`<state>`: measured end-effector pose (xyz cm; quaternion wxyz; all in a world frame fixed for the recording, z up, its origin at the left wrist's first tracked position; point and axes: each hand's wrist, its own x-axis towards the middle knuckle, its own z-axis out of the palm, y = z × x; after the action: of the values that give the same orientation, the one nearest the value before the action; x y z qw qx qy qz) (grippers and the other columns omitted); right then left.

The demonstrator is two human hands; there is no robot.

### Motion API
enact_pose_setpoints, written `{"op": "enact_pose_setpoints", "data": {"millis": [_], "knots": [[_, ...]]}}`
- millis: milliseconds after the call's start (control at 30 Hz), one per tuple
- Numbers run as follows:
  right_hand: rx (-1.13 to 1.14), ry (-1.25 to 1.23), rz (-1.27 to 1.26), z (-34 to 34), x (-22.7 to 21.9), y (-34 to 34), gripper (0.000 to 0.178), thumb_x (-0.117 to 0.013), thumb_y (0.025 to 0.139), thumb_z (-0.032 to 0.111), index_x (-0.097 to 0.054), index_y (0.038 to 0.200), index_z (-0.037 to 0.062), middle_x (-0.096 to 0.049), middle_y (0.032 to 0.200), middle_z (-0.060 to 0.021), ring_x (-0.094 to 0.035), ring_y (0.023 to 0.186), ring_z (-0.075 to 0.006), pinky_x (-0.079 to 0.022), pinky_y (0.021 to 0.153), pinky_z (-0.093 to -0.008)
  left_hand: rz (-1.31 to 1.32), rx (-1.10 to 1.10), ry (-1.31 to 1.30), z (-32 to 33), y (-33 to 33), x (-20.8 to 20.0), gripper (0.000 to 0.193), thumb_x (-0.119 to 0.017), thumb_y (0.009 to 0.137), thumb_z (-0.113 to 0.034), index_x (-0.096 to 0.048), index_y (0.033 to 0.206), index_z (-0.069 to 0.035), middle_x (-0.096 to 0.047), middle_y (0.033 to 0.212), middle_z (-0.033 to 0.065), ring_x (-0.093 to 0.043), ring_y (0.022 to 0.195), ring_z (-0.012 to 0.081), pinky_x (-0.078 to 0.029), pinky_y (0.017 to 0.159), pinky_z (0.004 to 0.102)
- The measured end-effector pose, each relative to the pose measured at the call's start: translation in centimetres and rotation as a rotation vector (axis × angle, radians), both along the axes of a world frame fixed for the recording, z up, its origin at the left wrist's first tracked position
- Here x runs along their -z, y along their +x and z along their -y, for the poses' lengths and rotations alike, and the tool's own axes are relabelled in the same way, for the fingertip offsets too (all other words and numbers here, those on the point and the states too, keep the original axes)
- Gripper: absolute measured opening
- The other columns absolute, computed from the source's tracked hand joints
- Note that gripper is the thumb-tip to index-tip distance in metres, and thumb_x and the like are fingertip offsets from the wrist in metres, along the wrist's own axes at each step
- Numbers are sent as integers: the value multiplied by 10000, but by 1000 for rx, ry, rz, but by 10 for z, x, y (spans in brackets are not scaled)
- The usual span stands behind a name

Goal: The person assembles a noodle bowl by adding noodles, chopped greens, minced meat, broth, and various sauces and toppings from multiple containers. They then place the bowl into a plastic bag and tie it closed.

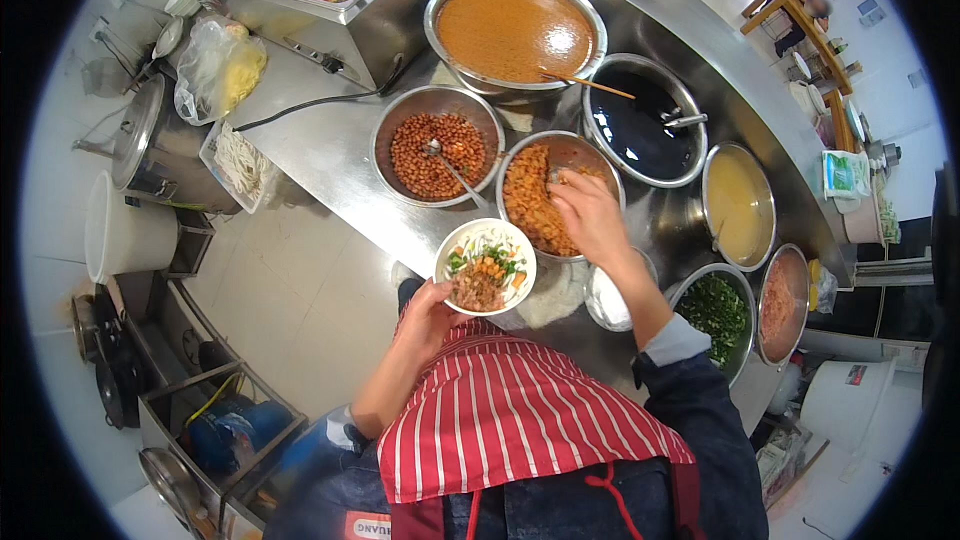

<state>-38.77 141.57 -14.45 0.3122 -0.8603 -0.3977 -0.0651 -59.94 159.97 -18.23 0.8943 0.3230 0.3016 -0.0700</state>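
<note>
My left hand [432,306] grips the side of a small white bowl [441,262], held up in front of the apron. In it lie white noodles, chopped greens, orange-brown diced bits and a brownish minced topping [478,292]. My right hand [586,208] reaches over a steel bowl [610,166] of orange-brown diced topping [530,198]. Its fingers are bent together at the food; whatever they pinch is hidden. Left of that stands a steel bowl of fried peanuts or beans [420,152] with a metal spoon [458,172] resting in it.
Behind stand a large basin of orange-brown sauce [512,28] and a bowl of dark liquid [640,125]. Yellowish liquid [738,208], chopped greens [712,315] and pinkish paste [780,302] fill bowls at right. A cloth [552,298] lies near the counter's front edge. A cable [310,108] crosses the counter.
</note>
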Motion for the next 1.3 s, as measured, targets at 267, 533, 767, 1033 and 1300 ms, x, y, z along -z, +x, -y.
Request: {"op": "enact_pose_setpoints", "data": {"millis": [267,533,767,1033,1300], "knots": [[157,-437,-303,-168,40,4,199,-597,794,115,-664,975,64,-640,865,-180,-586,878,-340,-472,766,-424,11,-73,98,-128,-19,-3,656,-604,753,-251,-354,1294,24,-484,1225,162,-505,1118,261,-434,930,402],[478,-491,-55,-174,38,17,250,-559,730,47,-690,920,144,-618,797,-137,-593,829,-329,-498,702,-443,-70,24,206,-260,-5,-26,644,-606,739,-213,-366,1284,34,-494,1204,153,-493,1121,238,-420,936,379],[531,-241,-672,-202,62,4,252,-522,762,45,-701,931,102,-656,849,-166,-626,792,-336,-489,728,-387,-69,151,169,-287,38,-39,600,-601,778,-249,-380,1269,14,-511,1176,137,-537,1051,223,-464,867,360],[425,-48,-346,-189,-35,-34,225,-545,766,45,-688,937,78,-620,741,-149,-597,740,-304,-475,711,-379,-139,199,233,-257,84,-48,422,-616,797,-314,-469,1088,-46,-493,1129,106,-511,1046,281,-464,855,418],[549,-63,-169,-174,-14,-35,233,-573,754,22,-658,970,47,-605,824,-131,-581,772,-294,-471,706,-341,-69,246,189,-236,106,-29,419,-582,813,-319,-478,1128,-63,-498,1125,98,-526,1036,280,-487,806,389]]}}
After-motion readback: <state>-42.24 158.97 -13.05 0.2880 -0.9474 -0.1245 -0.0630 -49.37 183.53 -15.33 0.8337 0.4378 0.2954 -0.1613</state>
